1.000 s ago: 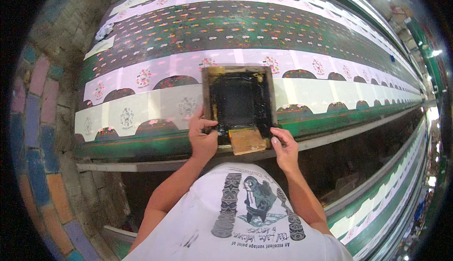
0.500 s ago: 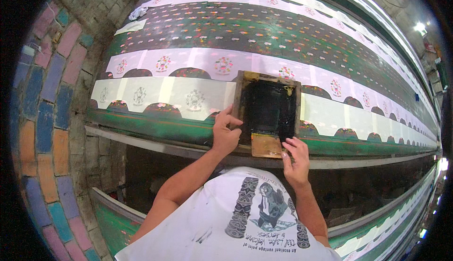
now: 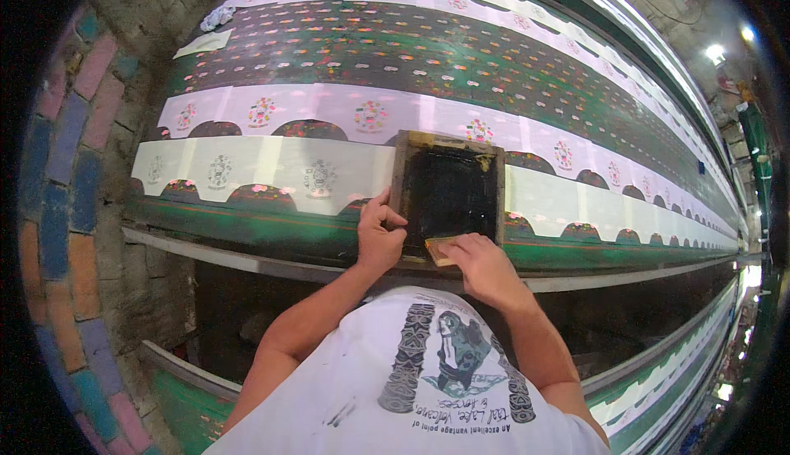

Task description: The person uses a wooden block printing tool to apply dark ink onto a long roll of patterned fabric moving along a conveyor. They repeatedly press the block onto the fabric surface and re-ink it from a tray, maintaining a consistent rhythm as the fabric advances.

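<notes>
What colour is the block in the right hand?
The block shows yellowish tan, head view.

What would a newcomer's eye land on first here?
Probably the black, ink-smeared rectangular screen in a worn wooden frame at centre, with the left hand at its left edge and the right hand holding a flat tan block at its near end. Next, the long cream scalloped strip running out to both sides beneath it. Then, at far left, the pink, blue and orange painted bricks.
</notes>
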Demonstrator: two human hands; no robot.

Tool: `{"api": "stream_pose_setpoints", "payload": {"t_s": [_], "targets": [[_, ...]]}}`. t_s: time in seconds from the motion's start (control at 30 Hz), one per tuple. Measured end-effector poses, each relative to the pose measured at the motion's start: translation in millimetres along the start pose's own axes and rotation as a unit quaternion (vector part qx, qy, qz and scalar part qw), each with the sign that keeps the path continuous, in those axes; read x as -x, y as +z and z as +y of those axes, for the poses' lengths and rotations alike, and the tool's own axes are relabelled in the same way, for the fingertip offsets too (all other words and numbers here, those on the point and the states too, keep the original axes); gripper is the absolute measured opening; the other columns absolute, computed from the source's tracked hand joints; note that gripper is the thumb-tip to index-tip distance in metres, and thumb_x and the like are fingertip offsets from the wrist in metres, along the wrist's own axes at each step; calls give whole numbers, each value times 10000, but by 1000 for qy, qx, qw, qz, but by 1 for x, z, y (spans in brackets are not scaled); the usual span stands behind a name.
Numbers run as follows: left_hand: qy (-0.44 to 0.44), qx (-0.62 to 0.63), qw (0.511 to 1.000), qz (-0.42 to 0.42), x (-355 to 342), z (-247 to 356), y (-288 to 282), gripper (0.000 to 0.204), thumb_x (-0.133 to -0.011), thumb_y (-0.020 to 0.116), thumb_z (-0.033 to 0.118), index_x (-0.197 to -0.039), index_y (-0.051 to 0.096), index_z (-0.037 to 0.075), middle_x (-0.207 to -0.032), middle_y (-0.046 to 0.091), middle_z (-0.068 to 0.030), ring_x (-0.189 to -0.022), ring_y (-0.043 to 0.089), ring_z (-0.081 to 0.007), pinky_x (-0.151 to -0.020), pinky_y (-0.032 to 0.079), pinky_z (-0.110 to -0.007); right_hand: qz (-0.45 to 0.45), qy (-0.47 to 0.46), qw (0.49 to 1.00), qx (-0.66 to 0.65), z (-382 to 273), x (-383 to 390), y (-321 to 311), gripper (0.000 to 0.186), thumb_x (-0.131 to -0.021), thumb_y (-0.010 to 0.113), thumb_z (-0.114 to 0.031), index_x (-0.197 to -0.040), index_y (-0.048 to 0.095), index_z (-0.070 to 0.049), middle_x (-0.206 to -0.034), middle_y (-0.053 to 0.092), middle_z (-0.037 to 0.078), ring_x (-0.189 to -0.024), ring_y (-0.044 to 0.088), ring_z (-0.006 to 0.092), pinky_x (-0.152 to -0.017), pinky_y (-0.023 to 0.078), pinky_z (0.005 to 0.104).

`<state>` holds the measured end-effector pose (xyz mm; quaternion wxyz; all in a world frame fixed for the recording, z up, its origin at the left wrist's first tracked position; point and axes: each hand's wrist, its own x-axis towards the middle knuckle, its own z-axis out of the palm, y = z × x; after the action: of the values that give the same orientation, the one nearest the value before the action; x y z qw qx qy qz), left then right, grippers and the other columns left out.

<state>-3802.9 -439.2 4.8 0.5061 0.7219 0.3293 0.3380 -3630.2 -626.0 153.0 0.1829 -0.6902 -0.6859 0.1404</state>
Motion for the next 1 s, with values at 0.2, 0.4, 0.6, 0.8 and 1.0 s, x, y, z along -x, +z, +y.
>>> {"api": "stream_pose_setpoints", "payload": {"t_s": [0.2, 0.4, 0.6, 0.8, 1.0], "targets": [[28, -69, 997, -38, -7, 20, -15, 576, -834, 757, 2, -1410, 746, 16, -1591, 619, -290, -1484, 560, -462, -1278, 418, -530, -60, 10, 997, -45, 50, -53, -31, 487, -844, 675, 93, -1293, 771, -70, -1146, 730, 187, -1149, 709, 433, -1032, 597, 520], [151, -317, 929, -114, -29, 57, -36, 510, -943, 820, 197, -1408, 734, 4, -1459, 671, -246, -1413, 586, -466, -1194, 447, -594, 14, 28, 999, -9, 103, -114, -29, 512, -894, 629, 106, -1322, 807, -111, -1198, 762, 179, -1170, 717, 443, -1032, 600, 522], [179, -364, 905, -131, -36, 63, -36, 438, -956, 781, 213, -1342, 757, 7, -1399, 681, -239, -1397, 588, -476, -1189, 426, -609, 22, 103, 994, 7, 111, -129, -20, 507, -890, 660, 76, -1332, 812, -120, -1157, 777, 191, -1156, 733, 451, -1022, 595, 547], [180, -371, 901, -137, -41, 59, -36, 415, -944, 772, 183, -1324, 774, 14, -1349, 694, -228, -1383, 595, -459, -1188, 426, -610, -12, 87, 996, 35, 82, -101, -8, 517, -871, 675, 45, -1335, 815, -134, -1165, 767, 186, -1121, 724, 450, -1001, 591, 562], [182, -364, 903, -139, -46, 60, -37, 390, -922, 774, 167, -1285, 799, 27, -1339, 702, -221, -1373, 607, -454, -1189, 431, -610, 4, 80, 996, 43, 39, -60, 6, 529, -853, 717, 14, -1355, 811, -124, -1175, 771, 132, -1109, 701, 366, -1014, 538, 515]]}}
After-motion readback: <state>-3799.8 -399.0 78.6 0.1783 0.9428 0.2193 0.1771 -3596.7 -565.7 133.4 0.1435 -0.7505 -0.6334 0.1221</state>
